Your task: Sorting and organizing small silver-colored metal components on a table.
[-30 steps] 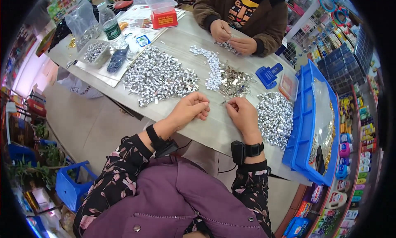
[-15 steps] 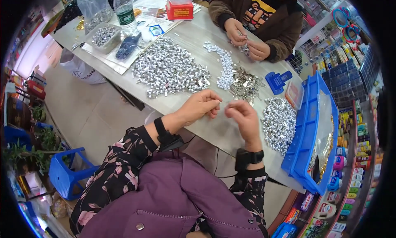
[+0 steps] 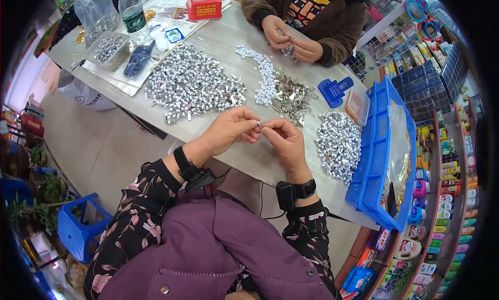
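Both your hands have lifted off the table and come together since a second ago, fingertips now meeting over its near edge.

Take the long grey table (image 3: 228,45) as the landmark. On its right end sits the blue plastic crate (image 3: 379,160), with a clear bag lying inside. In the middle of the table, straight ahead of your hands, spreads the biggest heap of small silver metal pieces (image 3: 192,84). A second silver heap (image 3: 339,144) lies at the table's right, just beside the crate. Between those two, a pile of flat metal clips (image 3: 292,96) touches a curved trail of white beads (image 3: 264,76). On the table's far side, another person's hands (image 3: 288,37) work some tiny pieces of their own. At the far left corner stand a clear plastic bottle (image 3: 132,11) and a small tub of silver bits (image 3: 109,48); a red box (image 3: 204,8) sits at the far edge, and a blue clip-like tool (image 3: 335,89) lies near the crate.

Your left hand (image 3: 231,129) and right hand (image 3: 283,141) hover over the table's near edge, thumbs and forefingers pressed together, pinching one tiny silver piece (image 3: 258,124) between both hands. It's too small to make out its shape.
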Demonstrator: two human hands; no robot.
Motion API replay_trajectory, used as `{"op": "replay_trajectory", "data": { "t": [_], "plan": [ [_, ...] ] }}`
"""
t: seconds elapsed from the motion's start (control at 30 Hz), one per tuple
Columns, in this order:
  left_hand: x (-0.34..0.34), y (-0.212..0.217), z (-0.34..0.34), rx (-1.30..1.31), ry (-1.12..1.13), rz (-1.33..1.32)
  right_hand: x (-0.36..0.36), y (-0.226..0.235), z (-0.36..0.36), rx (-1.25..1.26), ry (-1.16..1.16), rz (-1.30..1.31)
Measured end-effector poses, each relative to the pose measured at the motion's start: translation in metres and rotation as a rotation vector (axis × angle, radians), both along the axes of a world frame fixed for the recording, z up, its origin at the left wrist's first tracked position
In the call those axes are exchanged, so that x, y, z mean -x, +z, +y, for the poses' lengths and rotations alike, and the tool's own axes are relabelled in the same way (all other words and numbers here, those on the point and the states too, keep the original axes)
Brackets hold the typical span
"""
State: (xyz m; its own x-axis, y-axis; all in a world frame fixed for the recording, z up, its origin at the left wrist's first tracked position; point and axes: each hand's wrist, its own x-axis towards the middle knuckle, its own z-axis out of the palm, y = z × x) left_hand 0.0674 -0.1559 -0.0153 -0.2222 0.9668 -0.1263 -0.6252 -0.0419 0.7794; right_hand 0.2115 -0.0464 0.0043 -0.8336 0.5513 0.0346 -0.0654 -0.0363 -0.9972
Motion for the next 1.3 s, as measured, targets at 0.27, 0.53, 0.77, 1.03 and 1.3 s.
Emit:
{"op": "replay_trajectory", "data": {
  "t": [0.27, 0.53, 0.77, 1.03, 1.3],
  "plan": [
    [-0.010, -0.004, 0.001, -0.004, 0.060, 0.204, 0.000, 0.000, 0.001, -0.020, 0.042, -0.046],
    [-0.030, -0.007, -0.002, -0.008, 0.219, 0.665, -0.005, -0.010, 0.010, -0.099, 0.082, -0.171],
    [-0.028, 0.001, -0.002, 0.022, 0.186, 0.682, -0.005, -0.019, 0.011, -0.265, 0.058, -0.137],
    [0.039, 0.045, -0.014, 0.250, 0.483, 1.305, -0.019, 0.000, 0.025, -0.502, -0.247, -0.202],
    [0.015, 0.022, 0.035, 0.077, 0.341, 1.727, -0.013, 0.004, 0.016, -0.961, -0.332, -0.357]
  ]
}}
